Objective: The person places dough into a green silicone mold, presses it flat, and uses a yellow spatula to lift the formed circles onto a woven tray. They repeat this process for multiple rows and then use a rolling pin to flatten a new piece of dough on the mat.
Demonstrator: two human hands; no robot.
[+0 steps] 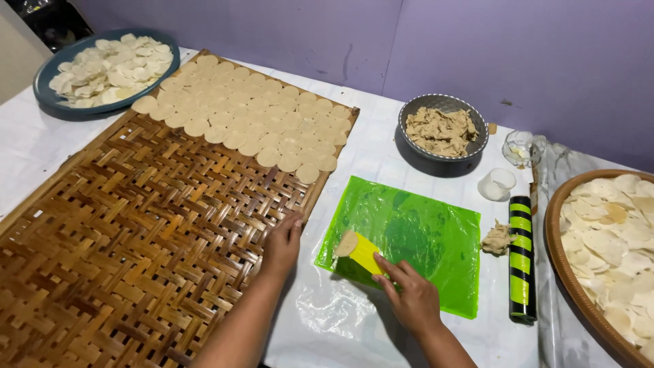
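My right hand (411,297) grips a yellow scraper (366,256) with a thin dough round (345,243) lying on its tip, over the near left corner of the green plastic mat (422,232). My left hand (283,244) rests palm down on the edge of the big woven bamboo tray (122,232), fingers together, holding nothing. Rows of pale dough rounds (259,119) cover the tray's far end.
A blue plate of dough rounds (109,65) sits far left. A grey bowl of dough scraps (443,129), a small white cup (499,182) and a glass (520,146) stand behind the mat. A green-black rolling pin (522,259), a dough lump (497,238) and a round tray of rounds (613,245) lie right.
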